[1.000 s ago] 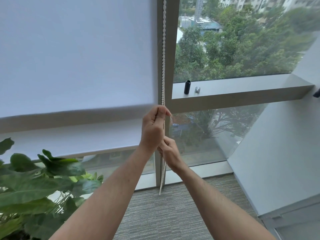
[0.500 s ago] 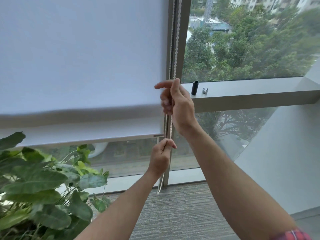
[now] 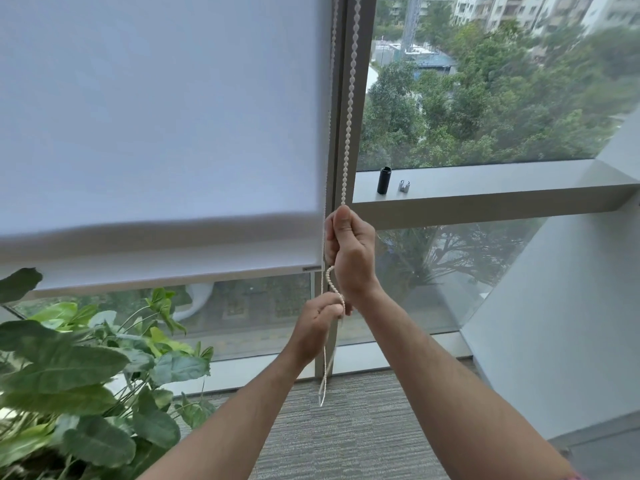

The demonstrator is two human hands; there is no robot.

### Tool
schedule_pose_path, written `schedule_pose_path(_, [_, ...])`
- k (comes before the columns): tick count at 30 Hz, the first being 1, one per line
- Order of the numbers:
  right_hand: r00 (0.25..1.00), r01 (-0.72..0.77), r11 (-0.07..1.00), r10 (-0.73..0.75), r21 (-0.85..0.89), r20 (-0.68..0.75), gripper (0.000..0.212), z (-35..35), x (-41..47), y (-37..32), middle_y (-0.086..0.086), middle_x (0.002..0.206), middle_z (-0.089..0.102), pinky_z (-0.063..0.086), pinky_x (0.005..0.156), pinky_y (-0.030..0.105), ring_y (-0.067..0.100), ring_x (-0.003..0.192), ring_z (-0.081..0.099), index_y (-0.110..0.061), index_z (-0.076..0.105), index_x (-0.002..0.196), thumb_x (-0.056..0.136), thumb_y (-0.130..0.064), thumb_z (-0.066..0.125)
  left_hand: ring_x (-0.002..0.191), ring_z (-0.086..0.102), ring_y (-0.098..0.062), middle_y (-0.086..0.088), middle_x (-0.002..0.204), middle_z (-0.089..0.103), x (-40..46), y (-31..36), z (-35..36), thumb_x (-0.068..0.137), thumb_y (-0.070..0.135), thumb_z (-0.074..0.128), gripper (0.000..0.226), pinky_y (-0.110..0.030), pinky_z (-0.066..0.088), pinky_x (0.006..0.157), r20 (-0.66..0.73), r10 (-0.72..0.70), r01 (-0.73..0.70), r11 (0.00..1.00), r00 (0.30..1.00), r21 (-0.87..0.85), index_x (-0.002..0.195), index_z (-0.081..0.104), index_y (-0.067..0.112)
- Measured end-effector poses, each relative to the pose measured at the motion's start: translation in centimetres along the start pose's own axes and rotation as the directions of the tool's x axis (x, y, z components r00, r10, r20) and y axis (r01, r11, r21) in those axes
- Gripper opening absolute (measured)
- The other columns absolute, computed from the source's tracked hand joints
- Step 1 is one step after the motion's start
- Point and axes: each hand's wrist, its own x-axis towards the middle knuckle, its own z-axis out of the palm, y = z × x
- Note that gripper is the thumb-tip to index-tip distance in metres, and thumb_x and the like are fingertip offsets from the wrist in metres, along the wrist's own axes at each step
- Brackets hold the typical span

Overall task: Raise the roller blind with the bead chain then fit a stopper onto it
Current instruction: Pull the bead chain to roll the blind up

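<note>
A white roller blind [image 3: 162,126] covers the left window pane, its bottom bar [image 3: 173,271] hanging low over the glass. The white bead chain [image 3: 349,109] runs down the window post. My right hand [image 3: 349,254] is closed around the chain just under the blind's lower right corner. My left hand [image 3: 318,323] pinches the same chain lower down, with a slack bend of beads between the two hands. The loop's end dangles near the floor. A small clear stopper [image 3: 403,186] lies on the window ledge [image 3: 502,188], beside a black cylinder [image 3: 383,180].
A large leafy plant [image 3: 86,375] fills the lower left, close to my left forearm. A white slanted wall [image 3: 561,323] closes the right side. Grey carpet [image 3: 346,427] lies below. Trees and buildings show outside the glass.
My right hand has pulled the chain down from ledge height to the blind's bottom edge. The left hand stayed low on the chain. The blind's bottom bar sits slightly higher against the window.
</note>
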Motion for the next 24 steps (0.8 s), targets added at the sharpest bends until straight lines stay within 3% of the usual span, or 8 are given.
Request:
schedule_pose_path(2, [1.0, -0.019, 1.0, 0.018, -0.013, -0.008, 0.043, 0.0, -0.9, 0.9, -0.014, 0.048, 0.039, 0.024, 0.038, 0.02, 0.004, 0.04, 0.03, -0.027, 0.051, 0.06, 0.101, -0.038, 0.042, 0.075, 0.056, -0.026, -0.021, 0.077, 0.066, 0.6, 0.7, -0.5, 0.077, 0.007, 0.04, 0.027, -0.04, 0.046, 0.07, -0.059, 0.001, -0.003, 0.999, 0.998, -0.033, 0.077, 0.066, -0.002])
schedule_pose_path(5, [0.999, -0.038, 0.999, 0.038, -0.013, 0.002, 0.044, 0.1, -2.1, 2.4, -0.015, 0.048, 0.039, 0.026, 0.04, 0.018, 0.003, 0.041, 0.031, -0.027, 0.051, 0.059, 0.101, -0.033, 0.042, 0.06, 0.047, -0.002, 0.011, 0.059, 0.056, 1.6, 2.8, -1.1, 0.074, 0.007, 0.038, 0.025, -0.021, 0.039, 0.055, -0.174, 0.023, -0.052, 0.984, 0.984, -0.168, 0.062, 0.059, 0.017])
schedule_pose_path(7, [0.999, -0.046, 0.999, 0.046, -0.003, 0.017, 0.046, -0.1, -2.8, 3.2, -0.016, 0.048, 0.04, 0.027, 0.042, 0.016, 0.001, 0.042, 0.032, -0.028, 0.05, 0.057, 0.102, -0.029, 0.041, 0.06, 0.05, 0.001, 0.016, 0.061, 0.058, 2.3, 4.5, -1.5, 0.083, 0.01, 0.039, 0.035, -0.018, 0.041, 0.056, -0.218, 0.052, -0.105, 0.966, 0.974, -0.238, 0.063, 0.063, 0.026])
schedule_pose_path(10, [0.997, -0.08, 0.997, 0.08, 0.004, 0.011, 0.044, -0.4, -3.7, 4.2, -0.014, 0.051, 0.041, 0.026, 0.044, 0.017, 0.004, 0.044, 0.032, -0.024, 0.052, 0.057, 0.1, -0.029, 0.043, 0.076, 0.063, -0.014, -0.001, 0.079, 0.07, 3.2, 7.2, -1.6, 0.096, 0.032, 0.043, 0.035, -0.026, 0.052, 0.071, -0.259, 0.099, -0.191, 0.913, 0.961, -0.361, 0.093, 0.074, 0.016])
schedule_pose_path(12, [0.995, -0.101, 0.995, 0.101, -0.002, 0.001, 0.043, -0.7, -4.1, 4.8, -0.008, 0.055, 0.043, 0.026, 0.048, 0.022, 0.011, 0.049, 0.034, -0.019, 0.054, 0.06, 0.099, -0.035, 0.045, 0.073, 0.062, -0.021, -0.009, 0.08, 0.067, 3.6, 9.3, -1.5, 0.096, 0.046, 0.047, 0.047, -0.029, 0.052, 0.07, -0.2, 0.176, -0.245, 0.883, 0.964, -0.401, 0.105, 0.07, 0.006])
schedule_pose_path(17, [0.99, -0.143, 0.983, 0.144, -0.111, 0.003, 0.046, -1.5, -5.6, 6.0, -0.018, 0.051, 0.037, 0.025, 0.044, 0.017, 0.002, 0.046, 0.029, -0.03, 0.047, 0.057, 0.102, -0.033, 0.041, 0.058, 0.05, -0.016, 0.001, 0.066, 0.057, 4.3, 12.7, -1.2, 0.099, 0.046, 0.044, 0.041, -0.025, 0.045, 0.058, -0.178, 0.351, -0.391, 0.871, 0.919, -0.299, 0.105, 0.071, 0.016])
schedule_pose_path(20, [0.984, -0.178, 0.971, 0.18, -0.16, -0.001, 0.045, -2.0, -6.8, 7.1, -0.016, 0.051, 0.038, 0.026, 0.044, 0.018, 0.003, 0.046, 0.03, -0.031, 0.045, 0.056, 0.101, -0.028, 0.04, 0.043, 0.032, -0.008, 0.011, 0.052, 0.04, 4.5, 12.7, -0.5, 0.103, 0.039, 0.041, 0.039, -0.02, 0.03, 0.044, -0.173, 0.298, -0.338, 0.892, 0.939, -0.301, 0.09, 0.071, 0.019])
schedule_pose_path(24, [0.956, -0.286, 0.945, 0.292, -0.157, 0.02, 0.039, -2.9, -8.4, 8.4, -0.014, 0.052, 0.039, 0.024, 0.044, 0.022, 0.004, 0.047, 0.029, -0.028, 0.046, 0.059, 0.097, -0.028, 0.043, 0.04, 0.029, -0.006, 0.014, 0.046, 0.036, 3.4, 10.3, 0.3, 0.101, 0.042, 0.041, 0.041, -0.021, 0.025, 0.04, -0.213, 0.249, -0.282, 0.949, 0.945, -0.141, 0.067, 0.06, 0.029])
